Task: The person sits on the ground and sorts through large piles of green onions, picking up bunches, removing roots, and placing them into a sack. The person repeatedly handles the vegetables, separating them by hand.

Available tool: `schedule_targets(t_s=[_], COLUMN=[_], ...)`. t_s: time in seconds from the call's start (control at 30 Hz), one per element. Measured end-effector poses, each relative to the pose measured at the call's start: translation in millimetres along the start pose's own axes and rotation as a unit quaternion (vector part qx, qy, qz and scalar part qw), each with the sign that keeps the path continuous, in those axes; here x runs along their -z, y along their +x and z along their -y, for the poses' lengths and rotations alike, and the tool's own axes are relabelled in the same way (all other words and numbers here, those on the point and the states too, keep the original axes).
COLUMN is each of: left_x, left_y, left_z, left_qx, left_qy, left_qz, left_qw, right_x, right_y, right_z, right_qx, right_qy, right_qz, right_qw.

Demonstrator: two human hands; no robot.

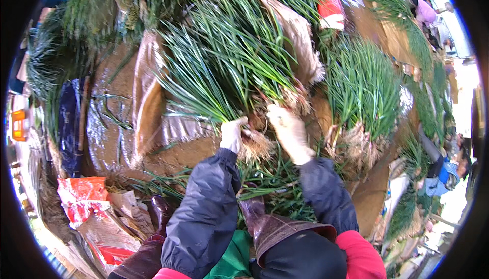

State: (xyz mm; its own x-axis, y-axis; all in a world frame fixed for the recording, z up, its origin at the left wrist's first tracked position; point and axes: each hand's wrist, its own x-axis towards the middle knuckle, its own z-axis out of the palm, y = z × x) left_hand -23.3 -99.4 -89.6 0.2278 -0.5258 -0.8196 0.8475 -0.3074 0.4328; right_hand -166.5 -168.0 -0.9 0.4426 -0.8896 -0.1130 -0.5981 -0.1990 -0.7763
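Observation:
My left hand point(231, 133) grips a bunch of green onions point(200, 88) just above its roots. The leaves slant up to the left, and the tangled pale roots point(256, 145) stick out on the right of the hand. My right hand point(286, 132) is blurred, close to the root ends of a larger heap of green onions point(244, 46). Its fingertips touch or nearly touch those roots, and whether they hold anything is unclear. Loose green leaves point(275, 187) litter the ground below both hands.
Another stack of green onions point(361, 88) stands at the right, roots down. Woven sacks point(147, 99) lie around the heap, and a red and white bag point(86, 198) is at lower left. Purple boots point(254, 210) frame the leaf litter. People point(424, 11) are in the distance at right.

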Motion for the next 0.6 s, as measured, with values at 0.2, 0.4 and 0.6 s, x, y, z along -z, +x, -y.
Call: schedule_targets(t_s=[0.2, 0.4, 0.6], left_x=[17, 21, 51], left_y=[-48, -94, -96], left_z=[-8, -20, 24], left_qx=[0.042, 0.058, 0.126], left_qy=[0.026, -0.075, -0.004], left_qz=[0.057, 0.092, 0.127], left_qw=[0.997, 0.991, 0.984], right_x=[-70, -49, -68], right_y=[58, -6, -44], right_z=[2, 42, 6], right_qx=[-0.051, 0.143, -0.235], right_qy=[-0.156, -0.143, 0.371], right_qz=[-0.014, -0.024, 0.197], right_qw=[0.986, 0.979, 0.877])
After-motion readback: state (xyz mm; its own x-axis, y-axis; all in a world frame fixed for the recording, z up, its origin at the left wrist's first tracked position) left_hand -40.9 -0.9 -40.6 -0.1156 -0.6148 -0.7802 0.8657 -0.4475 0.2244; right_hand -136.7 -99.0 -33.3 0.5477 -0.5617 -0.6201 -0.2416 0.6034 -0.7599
